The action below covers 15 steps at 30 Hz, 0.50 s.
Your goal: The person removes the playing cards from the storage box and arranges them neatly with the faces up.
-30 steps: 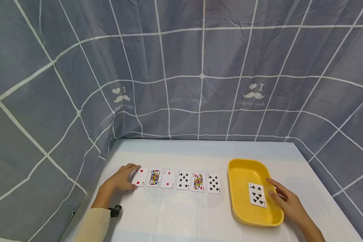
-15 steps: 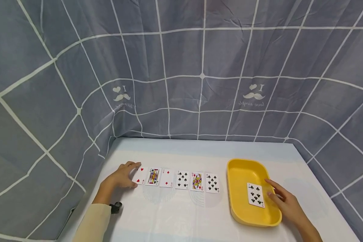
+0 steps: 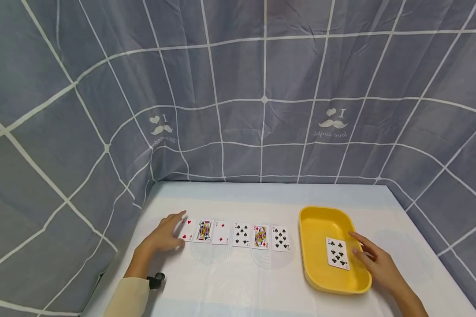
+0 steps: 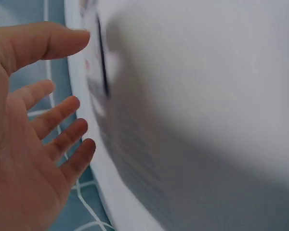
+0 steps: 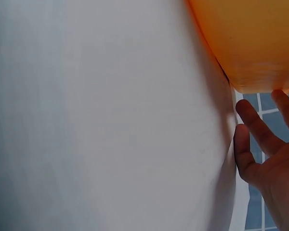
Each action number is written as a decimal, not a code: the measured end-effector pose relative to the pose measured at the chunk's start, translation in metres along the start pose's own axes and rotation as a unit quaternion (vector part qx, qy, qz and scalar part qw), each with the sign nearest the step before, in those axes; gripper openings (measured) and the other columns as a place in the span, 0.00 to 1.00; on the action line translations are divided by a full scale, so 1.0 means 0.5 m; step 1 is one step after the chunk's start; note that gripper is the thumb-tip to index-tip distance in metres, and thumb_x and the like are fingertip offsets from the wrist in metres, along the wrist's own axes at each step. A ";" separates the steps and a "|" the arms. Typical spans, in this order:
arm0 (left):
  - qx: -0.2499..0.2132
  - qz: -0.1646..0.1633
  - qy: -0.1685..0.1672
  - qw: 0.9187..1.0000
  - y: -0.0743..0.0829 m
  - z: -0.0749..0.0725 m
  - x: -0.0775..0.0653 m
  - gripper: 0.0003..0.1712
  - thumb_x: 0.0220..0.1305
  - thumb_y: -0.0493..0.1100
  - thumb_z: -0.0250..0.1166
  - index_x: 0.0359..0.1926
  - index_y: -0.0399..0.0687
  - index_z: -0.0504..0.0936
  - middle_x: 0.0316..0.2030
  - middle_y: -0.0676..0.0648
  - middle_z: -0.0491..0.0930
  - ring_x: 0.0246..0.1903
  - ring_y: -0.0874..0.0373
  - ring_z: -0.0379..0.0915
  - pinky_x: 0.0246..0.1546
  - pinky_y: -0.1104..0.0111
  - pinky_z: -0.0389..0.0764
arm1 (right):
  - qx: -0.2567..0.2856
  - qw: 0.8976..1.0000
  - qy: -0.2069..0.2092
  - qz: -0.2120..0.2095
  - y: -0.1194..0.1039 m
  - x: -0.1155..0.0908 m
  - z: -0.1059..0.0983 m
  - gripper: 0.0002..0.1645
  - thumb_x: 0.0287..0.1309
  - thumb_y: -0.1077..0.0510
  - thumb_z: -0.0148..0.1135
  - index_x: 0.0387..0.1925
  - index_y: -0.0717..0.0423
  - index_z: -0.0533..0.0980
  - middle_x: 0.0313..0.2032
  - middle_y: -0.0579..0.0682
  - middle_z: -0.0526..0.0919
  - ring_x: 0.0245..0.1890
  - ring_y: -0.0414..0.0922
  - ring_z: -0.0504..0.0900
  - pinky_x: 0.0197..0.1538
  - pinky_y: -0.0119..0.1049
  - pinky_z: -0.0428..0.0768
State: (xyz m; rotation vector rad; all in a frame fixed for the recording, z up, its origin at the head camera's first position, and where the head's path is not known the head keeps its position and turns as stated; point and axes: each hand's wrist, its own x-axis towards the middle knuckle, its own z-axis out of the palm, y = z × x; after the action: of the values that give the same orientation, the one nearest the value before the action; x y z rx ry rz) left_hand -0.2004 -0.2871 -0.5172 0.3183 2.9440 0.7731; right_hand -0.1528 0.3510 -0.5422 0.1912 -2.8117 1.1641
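Observation:
In the head view, my left hand [image 3: 164,235] is at the left end of a row of face-up playing cards. Its index fingertip and thumb lie beside the two of hearts [image 3: 187,230]. Thumb and fingers are spread apart in the left wrist view, with nothing held between them. My right hand [image 3: 381,266] holds the right rim of a yellow tray [image 3: 311,264], thumb and index finger over the edge. Inside the tray lies the seven of clubs [image 3: 337,253]. In the right wrist view, the ring and little fingers hang loosely below the tray.
Rightward along the row lie a face card [image 3: 202,231], a two of diamonds [image 3: 221,232], a seven of spades [image 3: 241,235], a queen of diamonds [image 3: 260,237] and an eight of spades [image 3: 280,238]. Behind the white tabletop [image 3: 222,286] hangs a grey checked curtain [image 3: 238,123].
The head view has shifted slightly. My left hand stays by the two of hearts with only a slight movement. The right hand, the tray and the cards keep their places.

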 end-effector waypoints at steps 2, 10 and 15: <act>-0.005 0.007 0.015 1.000 0.016 0.001 0.001 0.51 0.49 0.40 0.67 0.75 0.50 0.55 0.69 0.39 0.61 0.69 0.40 0.54 0.62 0.41 0.64 | -0.001 1.000 -0.003 0.003 -0.001 0.001 -0.001 0.29 0.69 0.48 0.56 0.69 0.43 0.67 0.63 0.54 0.73 0.47 0.22 0.70 0.44 0.19 0.75; 0.008 0.082 0.089 0.993 0.115 0.026 0.045 0.36 0.55 0.44 0.67 0.66 0.49 0.69 0.62 0.49 0.71 0.65 0.48 0.64 0.62 0.49 0.70 | -0.005 0.999 -0.024 0.026 -0.002 0.002 -0.003 0.31 0.69 0.45 0.54 0.70 0.45 0.65 0.67 0.63 0.67 0.59 0.64 0.72 0.45 0.16 0.71; 0.006 0.111 0.081 0.990 0.208 0.053 0.078 0.30 0.57 0.46 0.66 0.62 0.54 0.73 0.60 0.55 0.72 0.64 0.55 0.67 0.61 0.55 0.72 | -0.009 0.999 -0.019 0.025 -0.002 0.001 -0.003 0.30 0.69 0.44 0.54 0.70 0.44 0.65 0.67 0.61 0.69 0.57 0.54 0.76 0.48 0.21 0.76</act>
State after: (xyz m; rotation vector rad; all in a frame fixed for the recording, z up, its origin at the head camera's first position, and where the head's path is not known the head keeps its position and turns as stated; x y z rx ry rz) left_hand -0.2162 -0.1772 -0.4899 0.6228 3.1029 0.8433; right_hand -0.1533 0.3510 -0.5404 0.1456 -2.8754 1.1563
